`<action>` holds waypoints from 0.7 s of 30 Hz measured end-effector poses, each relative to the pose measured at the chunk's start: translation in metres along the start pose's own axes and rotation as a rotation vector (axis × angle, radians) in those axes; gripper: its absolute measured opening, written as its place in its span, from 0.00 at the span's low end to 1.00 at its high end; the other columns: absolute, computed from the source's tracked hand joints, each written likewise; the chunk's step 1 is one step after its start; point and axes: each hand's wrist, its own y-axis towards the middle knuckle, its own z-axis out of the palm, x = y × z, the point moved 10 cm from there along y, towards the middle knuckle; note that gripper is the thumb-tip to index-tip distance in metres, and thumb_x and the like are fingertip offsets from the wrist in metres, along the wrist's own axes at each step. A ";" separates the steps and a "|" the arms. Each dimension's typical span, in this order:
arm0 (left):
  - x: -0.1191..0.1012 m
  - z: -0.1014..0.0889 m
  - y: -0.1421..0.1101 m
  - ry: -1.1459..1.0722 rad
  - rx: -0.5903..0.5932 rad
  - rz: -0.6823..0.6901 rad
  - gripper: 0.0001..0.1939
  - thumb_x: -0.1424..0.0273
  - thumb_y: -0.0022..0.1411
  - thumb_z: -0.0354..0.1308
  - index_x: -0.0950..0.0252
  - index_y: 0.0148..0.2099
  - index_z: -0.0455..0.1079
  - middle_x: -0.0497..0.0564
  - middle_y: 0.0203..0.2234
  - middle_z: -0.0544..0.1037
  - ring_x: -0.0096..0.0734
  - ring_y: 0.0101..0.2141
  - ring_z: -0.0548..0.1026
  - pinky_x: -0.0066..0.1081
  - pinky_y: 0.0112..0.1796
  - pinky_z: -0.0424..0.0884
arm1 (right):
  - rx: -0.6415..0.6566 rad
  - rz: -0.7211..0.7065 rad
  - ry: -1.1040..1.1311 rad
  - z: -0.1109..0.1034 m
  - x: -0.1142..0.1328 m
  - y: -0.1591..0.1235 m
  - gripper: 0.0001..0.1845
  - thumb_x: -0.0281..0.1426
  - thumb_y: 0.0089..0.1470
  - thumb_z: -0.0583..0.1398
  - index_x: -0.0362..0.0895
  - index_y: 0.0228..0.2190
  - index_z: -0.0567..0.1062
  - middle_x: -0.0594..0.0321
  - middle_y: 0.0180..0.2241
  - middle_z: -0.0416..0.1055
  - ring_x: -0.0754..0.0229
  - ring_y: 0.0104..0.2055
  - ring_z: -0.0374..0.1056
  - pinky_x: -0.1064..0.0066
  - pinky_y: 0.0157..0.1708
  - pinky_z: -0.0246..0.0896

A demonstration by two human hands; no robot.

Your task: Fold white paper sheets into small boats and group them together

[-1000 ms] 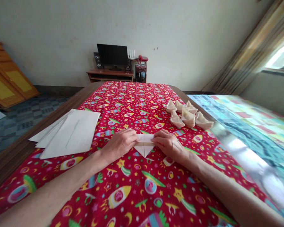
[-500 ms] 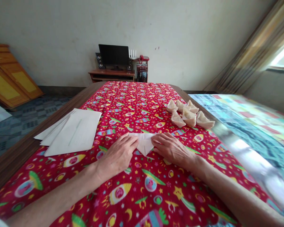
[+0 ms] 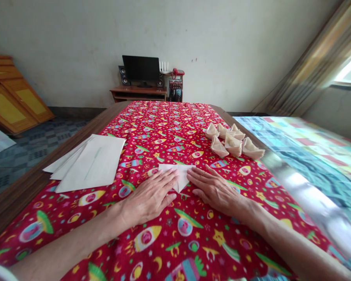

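Note:
A small white sheet of paper (image 3: pixel 181 178), folded to a triangle with its tip toward me, lies on the red patterned tablecloth (image 3: pixel 175 238). My left hand (image 3: pixel 155 193) rests flat across its left half, fingers stretched out over the paper. On the right side, the fingertips of my right hand (image 3: pixel 213 189) touch the paper's edge, with that hand also flat and its thumb apart. Both hands hide parts of the fold. Neither hand grips anything.
A fanned stack of white paper sheets (image 3: pixel 90 164) lies on the left. Several folded paper boats (image 3: pixel 233 143) stand in a group on the right. Beyond the table is a desk with a monitor (image 3: pixel 140 69). A bed (image 3: pixel 316 156) adjoins the right side.
My fingers, earlier curled at the paper's two side corners, are now stretched out flat. The left hand has moved right over the paper; the right hand has flattened beside it.

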 end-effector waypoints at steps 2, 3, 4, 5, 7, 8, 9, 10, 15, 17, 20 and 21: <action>0.004 -0.001 -0.005 0.023 0.003 -0.009 0.24 0.64 0.68 0.44 0.64 0.64 0.53 0.54 0.62 0.56 0.37 0.61 0.55 0.43 0.60 0.52 | 0.010 0.006 -0.002 0.001 -0.003 -0.004 0.23 0.33 0.62 0.49 0.44 0.58 0.61 0.55 0.59 0.58 0.54 0.62 0.51 0.53 0.60 0.49; 0.007 0.000 -0.007 0.037 0.010 -0.015 0.24 0.65 0.68 0.44 0.64 0.64 0.53 0.54 0.62 0.56 0.37 0.61 0.55 0.43 0.60 0.51 | 0.015 0.017 -0.005 0.002 -0.005 -0.006 0.23 0.33 0.63 0.49 0.44 0.58 0.61 0.55 0.59 0.58 0.54 0.62 0.51 0.54 0.60 0.49; 0.009 0.000 -0.010 0.050 0.018 -0.020 0.24 0.65 0.68 0.44 0.64 0.64 0.52 0.54 0.63 0.55 0.36 0.62 0.54 0.43 0.61 0.51 | 0.017 0.032 -0.007 0.002 -0.007 -0.007 0.23 0.33 0.63 0.49 0.44 0.58 0.61 0.55 0.59 0.59 0.54 0.62 0.51 0.54 0.60 0.50; 0.012 0.001 -0.013 0.061 0.024 -0.024 0.24 0.65 0.68 0.43 0.64 0.64 0.52 0.54 0.63 0.55 0.36 0.62 0.54 0.42 0.61 0.51 | 0.017 0.051 -0.011 0.002 -0.009 -0.009 0.22 0.34 0.63 0.48 0.44 0.58 0.62 0.55 0.58 0.59 0.54 0.62 0.52 0.53 0.60 0.50; 0.018 0.002 -0.020 0.081 0.035 -0.037 0.24 0.65 0.68 0.42 0.64 0.64 0.52 0.52 0.63 0.55 0.36 0.62 0.53 0.42 0.60 0.52 | 0.006 0.083 -0.013 0.001 -0.012 -0.011 0.22 0.34 0.63 0.48 0.44 0.57 0.63 0.56 0.57 0.61 0.53 0.61 0.54 0.52 0.59 0.51; 0.021 0.001 -0.024 0.089 0.036 -0.047 0.24 0.65 0.68 0.42 0.63 0.64 0.52 0.52 0.63 0.54 0.36 0.62 0.53 0.42 0.60 0.53 | -0.007 0.093 -0.009 0.000 -0.012 -0.011 0.21 0.34 0.63 0.48 0.44 0.56 0.64 0.56 0.57 0.62 0.53 0.61 0.55 0.52 0.58 0.52; 0.024 0.000 -0.027 0.095 0.032 -0.058 0.24 0.65 0.68 0.42 0.63 0.64 0.52 0.51 0.63 0.55 0.36 0.62 0.53 0.42 0.60 0.54 | -0.022 0.099 -0.003 -0.002 -0.012 -0.011 0.20 0.33 0.63 0.48 0.44 0.55 0.65 0.57 0.56 0.63 0.54 0.60 0.56 0.53 0.58 0.53; 0.027 -0.002 -0.030 0.097 0.025 -0.073 0.24 0.65 0.68 0.42 0.63 0.64 0.53 0.51 0.63 0.55 0.37 0.62 0.54 0.43 0.59 0.55 | -0.037 0.103 0.005 -0.004 -0.011 -0.010 0.19 0.32 0.63 0.48 0.44 0.53 0.67 0.57 0.55 0.64 0.54 0.59 0.57 0.54 0.57 0.54; 0.038 -0.023 -0.024 0.026 -0.109 -0.147 0.19 0.67 0.68 0.42 0.66 0.55 0.67 0.54 0.56 0.68 0.36 0.57 0.63 0.39 0.57 0.61 | -0.108 0.156 0.006 -0.014 -0.006 -0.002 0.16 0.31 0.63 0.48 0.44 0.41 0.75 0.58 0.51 0.70 0.54 0.54 0.64 0.55 0.55 0.56; 0.043 -0.030 -0.012 -0.016 -0.180 -0.152 0.19 0.68 0.69 0.41 0.67 0.52 0.69 0.56 0.54 0.69 0.36 0.55 0.65 0.38 0.56 0.63 | -0.134 0.174 0.006 -0.016 -0.006 0.000 0.15 0.31 0.63 0.49 0.44 0.38 0.75 0.57 0.49 0.71 0.54 0.52 0.66 0.54 0.55 0.55; 0.055 -0.025 0.011 -0.072 -0.206 -0.141 0.18 0.66 0.68 0.43 0.66 0.54 0.66 0.56 0.52 0.70 0.36 0.53 0.67 0.39 0.54 0.64 | -0.175 0.176 0.017 -0.016 -0.007 0.002 0.14 0.30 0.62 0.50 0.44 0.38 0.75 0.57 0.46 0.73 0.54 0.51 0.67 0.55 0.55 0.55; 0.060 -0.020 0.018 -0.086 -0.198 -0.134 0.19 0.63 0.67 0.45 0.66 0.55 0.65 0.56 0.50 0.71 0.37 0.51 0.68 0.38 0.53 0.65 | -0.191 0.175 0.021 -0.017 -0.008 0.002 0.13 0.30 0.62 0.51 0.44 0.38 0.75 0.57 0.46 0.73 0.54 0.50 0.67 0.56 0.54 0.56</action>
